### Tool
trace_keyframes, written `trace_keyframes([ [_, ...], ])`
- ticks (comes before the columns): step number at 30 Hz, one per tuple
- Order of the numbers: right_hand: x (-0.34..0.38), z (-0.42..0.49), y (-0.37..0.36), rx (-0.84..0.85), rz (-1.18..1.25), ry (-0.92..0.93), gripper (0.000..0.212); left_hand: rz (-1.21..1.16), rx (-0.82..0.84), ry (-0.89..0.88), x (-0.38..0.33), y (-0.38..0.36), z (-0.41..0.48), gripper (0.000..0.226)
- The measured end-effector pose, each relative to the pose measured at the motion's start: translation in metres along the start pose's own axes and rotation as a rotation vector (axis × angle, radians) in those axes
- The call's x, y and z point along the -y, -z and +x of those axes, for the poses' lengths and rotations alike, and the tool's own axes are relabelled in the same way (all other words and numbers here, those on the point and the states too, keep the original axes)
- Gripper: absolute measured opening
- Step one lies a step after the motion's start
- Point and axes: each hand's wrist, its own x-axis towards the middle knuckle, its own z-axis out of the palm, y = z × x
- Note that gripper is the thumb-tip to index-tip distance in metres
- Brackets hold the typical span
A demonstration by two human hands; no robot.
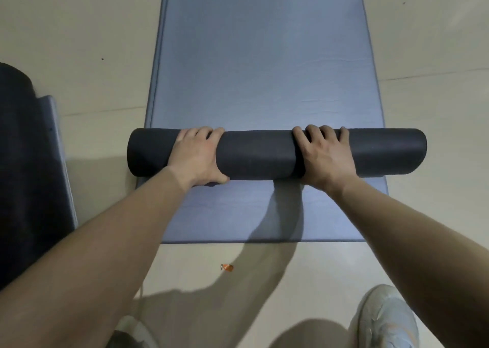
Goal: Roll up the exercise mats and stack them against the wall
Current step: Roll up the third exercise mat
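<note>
A dark grey mat roll [259, 153] lies crosswise on a flat blue mat [262, 56] that runs away from me on the floor. Blue mat surface [232, 215] also shows on my side of the roll. My left hand [197, 157] rests on the left part of the roll, with the fingers curled over its top and the thumb under its near side. My right hand [325, 157] grips the right part the same way. A double edge along the far left side of the blue mat suggests two layers. I cannot tell whether the roll is part of the upper one.
Another dark mat [23, 167] with a blue-grey edge lies at the far left. A small orange object [227, 267] sits on the beige floor [79, 30] just before the mat's near edge. My shoes [383, 318] are at the bottom.
</note>
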Motion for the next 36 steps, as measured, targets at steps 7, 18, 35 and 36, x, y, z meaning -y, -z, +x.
trace_keyframes([
  [7,-0.001,-0.054,0.030,0.402,0.119,0.159,0.092,0.004,0.030,-0.051,-0.034,-0.011,-0.109,0.112],
  [18,0.011,-0.086,-0.001,0.106,0.229,0.014,0.133,-0.324,0.337,0.077,-0.012,0.039,-0.054,0.108],
  [35,-0.020,0.016,0.011,0.038,0.035,0.053,0.116,0.130,-0.110,-0.089,-0.018,-0.003,-0.010,0.130],
  [36,-0.021,0.018,0.015,0.060,0.036,0.058,0.114,0.155,-0.120,-0.083,-0.020,-0.003,-0.009,0.125],
])
